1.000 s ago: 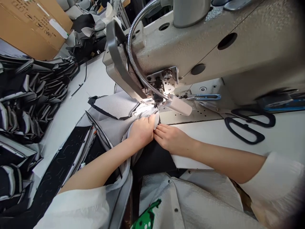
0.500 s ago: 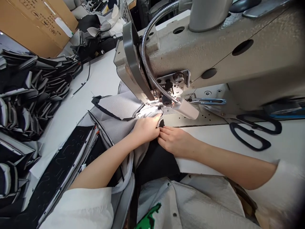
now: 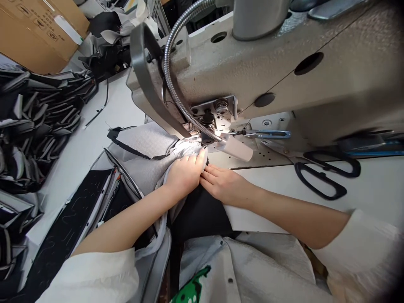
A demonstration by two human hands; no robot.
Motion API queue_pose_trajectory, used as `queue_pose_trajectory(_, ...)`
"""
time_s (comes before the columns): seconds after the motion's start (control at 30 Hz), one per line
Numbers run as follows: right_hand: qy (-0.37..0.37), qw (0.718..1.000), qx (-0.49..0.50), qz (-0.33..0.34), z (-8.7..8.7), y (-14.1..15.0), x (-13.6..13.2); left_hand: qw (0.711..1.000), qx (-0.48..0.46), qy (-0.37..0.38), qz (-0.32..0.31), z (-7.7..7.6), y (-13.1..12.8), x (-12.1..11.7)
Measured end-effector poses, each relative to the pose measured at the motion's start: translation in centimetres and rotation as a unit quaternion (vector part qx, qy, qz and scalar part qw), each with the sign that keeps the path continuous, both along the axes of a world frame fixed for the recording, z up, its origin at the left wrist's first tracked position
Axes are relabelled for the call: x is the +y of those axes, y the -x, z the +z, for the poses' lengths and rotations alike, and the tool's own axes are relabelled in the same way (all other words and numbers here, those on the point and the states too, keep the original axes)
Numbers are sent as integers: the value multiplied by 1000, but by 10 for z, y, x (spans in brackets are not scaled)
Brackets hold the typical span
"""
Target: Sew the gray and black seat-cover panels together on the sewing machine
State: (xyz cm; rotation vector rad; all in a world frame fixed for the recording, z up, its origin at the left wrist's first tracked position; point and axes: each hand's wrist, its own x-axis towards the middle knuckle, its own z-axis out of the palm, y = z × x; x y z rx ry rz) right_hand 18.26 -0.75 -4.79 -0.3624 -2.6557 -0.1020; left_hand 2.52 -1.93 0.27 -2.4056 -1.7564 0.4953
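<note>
Grey mesh fabric (image 3: 142, 141) with black edging lies bunched beneath the needle area of a sewing machine (image 3: 202, 80). Close in front of the presser foot, my left hand (image 3: 186, 170) presses and grips the fabric's folded edge. Touching its fingertips from the right, my right hand (image 3: 225, 185) pinches the edge where the grey fabric meets a black fabric piece (image 3: 200, 214). That black piece hangs over the table's front edge toward my lap. The fingertips of both hands are partly hidden by the folds. A small lamp (image 3: 235, 147) on a flexible metal neck lights the spot.
Black-handled scissors (image 3: 322, 168) and blue thread snips (image 3: 268, 134) lie right of the needle. Stacked black and grey pieces (image 3: 41, 126) fill the left side of the white table (image 3: 107, 109). A cardboard box (image 3: 41, 33) stands at the back left.
The whole view has shifted, so the machine appears further left. My left fingers have straightened along the fabric edge, beside the foot. My right hand keeps its place at the edge.
</note>
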Motion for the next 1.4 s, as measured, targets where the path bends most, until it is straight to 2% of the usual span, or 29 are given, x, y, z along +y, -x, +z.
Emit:
queue_pose_trajectory(0.23,2,1000,13,8,-2,2,2,997,-49,25,46,5,0,7)
queue_pose_trajectory(0.5,-2,1000,19,2,-3,2,1,999,-9,22,39,6,-1,6)
queue_pose_trajectory(0.7,-1,1000,19,5,-3,2,1,998,-32,27,39,7,1,7)
queue_pose_trajectory(1.0,-11,1000,28,-8,-8,4,0,1000,27,5,-13,1,1,4)
queue_pose_trajectory(1.2,-2,1000,4,-1,-1,1,0,999,29,5,-29,0,2,2)
queue_pose_trajectory(1.4,-2,1000,10,0,0,1,0,999,-31,25,10,4,3,6)
